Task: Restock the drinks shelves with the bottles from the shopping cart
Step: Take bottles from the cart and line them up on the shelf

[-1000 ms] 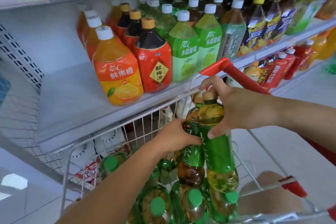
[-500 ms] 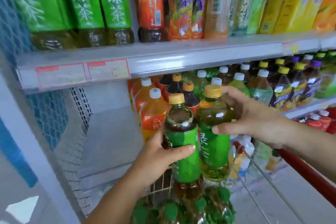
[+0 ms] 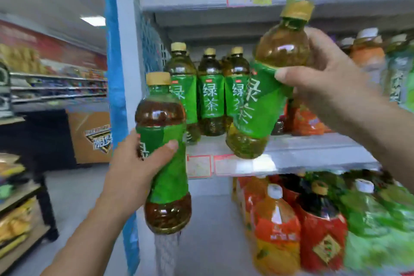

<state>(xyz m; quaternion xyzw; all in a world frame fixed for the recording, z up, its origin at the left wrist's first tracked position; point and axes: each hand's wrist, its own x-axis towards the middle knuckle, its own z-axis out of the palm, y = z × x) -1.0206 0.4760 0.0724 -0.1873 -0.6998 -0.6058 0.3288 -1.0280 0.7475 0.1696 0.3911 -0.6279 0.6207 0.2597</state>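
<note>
Bottles with green 绿茶 labels

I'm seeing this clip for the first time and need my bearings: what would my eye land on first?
Two green-labelled tea bottles dominate the foreground: the left hand grips the upright bottle at centre-left, and the right hand holds the tilted bottle in front of the middle shelf. Behind them, a row of matching bottles stands at that shelf's left end.

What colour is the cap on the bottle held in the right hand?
Mustard-gold screw cap on the tilted green-labelled plastic tea bottle; head view.
</note>
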